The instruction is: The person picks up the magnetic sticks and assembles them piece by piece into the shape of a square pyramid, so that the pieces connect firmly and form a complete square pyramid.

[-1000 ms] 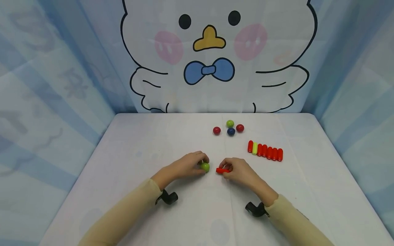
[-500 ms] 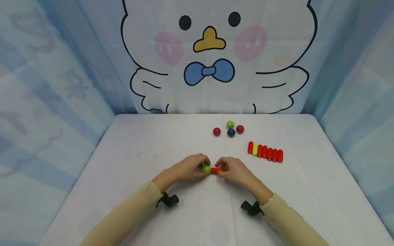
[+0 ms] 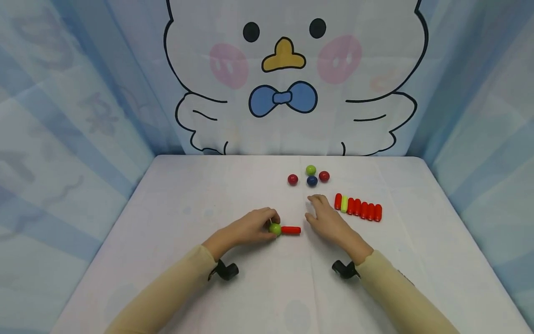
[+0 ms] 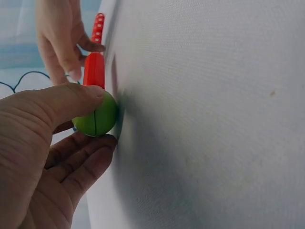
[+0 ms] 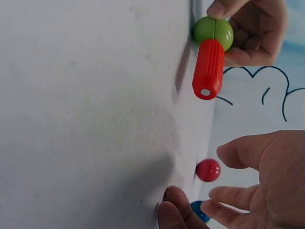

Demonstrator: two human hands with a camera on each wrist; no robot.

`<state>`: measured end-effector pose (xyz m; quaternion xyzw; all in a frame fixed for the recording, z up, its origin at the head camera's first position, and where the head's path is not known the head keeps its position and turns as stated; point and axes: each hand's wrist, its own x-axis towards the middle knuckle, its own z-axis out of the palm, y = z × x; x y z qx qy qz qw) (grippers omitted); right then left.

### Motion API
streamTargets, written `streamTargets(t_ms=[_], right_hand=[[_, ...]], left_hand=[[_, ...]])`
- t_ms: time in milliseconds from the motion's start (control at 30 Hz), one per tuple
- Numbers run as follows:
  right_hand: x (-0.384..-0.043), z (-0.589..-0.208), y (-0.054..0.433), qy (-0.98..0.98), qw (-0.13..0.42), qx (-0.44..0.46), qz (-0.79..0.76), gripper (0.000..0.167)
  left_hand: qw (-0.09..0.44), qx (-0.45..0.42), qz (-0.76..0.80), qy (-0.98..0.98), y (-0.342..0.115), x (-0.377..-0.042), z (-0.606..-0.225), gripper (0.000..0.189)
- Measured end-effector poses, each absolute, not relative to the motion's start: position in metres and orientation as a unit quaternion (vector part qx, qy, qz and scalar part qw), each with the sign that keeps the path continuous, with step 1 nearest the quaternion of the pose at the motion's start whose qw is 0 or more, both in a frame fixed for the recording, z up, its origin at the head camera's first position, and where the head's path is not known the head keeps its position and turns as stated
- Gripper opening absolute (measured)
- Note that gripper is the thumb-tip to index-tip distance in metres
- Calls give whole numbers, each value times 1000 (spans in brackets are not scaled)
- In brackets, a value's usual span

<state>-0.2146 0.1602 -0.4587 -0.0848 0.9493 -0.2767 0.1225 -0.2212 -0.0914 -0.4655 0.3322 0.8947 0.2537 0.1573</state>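
My left hand [image 3: 252,226] pinches a green ball [image 3: 275,229] between thumb and fingers, low over the white table. A red rod [image 3: 290,230] sticks out to the right from the ball, its near end touching it. In the right wrist view a silvery disc shows in the free end of that red rod [image 5: 208,71]. My right hand [image 3: 331,225] holds nothing, its fingers spread apart, between the rod and a row of rods [image 3: 357,207], mostly red with one yellow-green. In the left wrist view, my thumb covers part of the green ball [image 4: 95,117].
Behind the hands lie a red ball [image 3: 293,179], a green ball [image 3: 310,170], a blue ball [image 3: 312,181] and another red ball [image 3: 324,176]. A curtain with a cartoon bird [image 3: 283,130] hangs at the table's back edge.
The right hand has brought the red rod left against the green ball, then let go. It has since moved back and right, towards the row of rods. The left hand still holds the ball.
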Motion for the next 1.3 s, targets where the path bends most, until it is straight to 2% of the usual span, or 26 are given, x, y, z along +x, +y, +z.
streamTargets(t_ms=[167,500,800,1000,1300], right_hand=[[-234,-459,165,956,125,-96,-246,73],[-266,-458,176,959,147,-136,-201,78],[-268,-450,182,968,66,-82,-227,58],[-265,-453,188,975,107,-67,-181,49],[-248,-455,184,955,134,-108,-242,40]], left_hand=[[156,340,259,891,-93,-221,-466,28],[161,340,270,886,-96,-223,-467,27],[165,347,281,880,-96,-225,-473,29],[163,348,283,879,-95,-224,-476,28],[162,339,282,883,-96,-223,-474,27]])
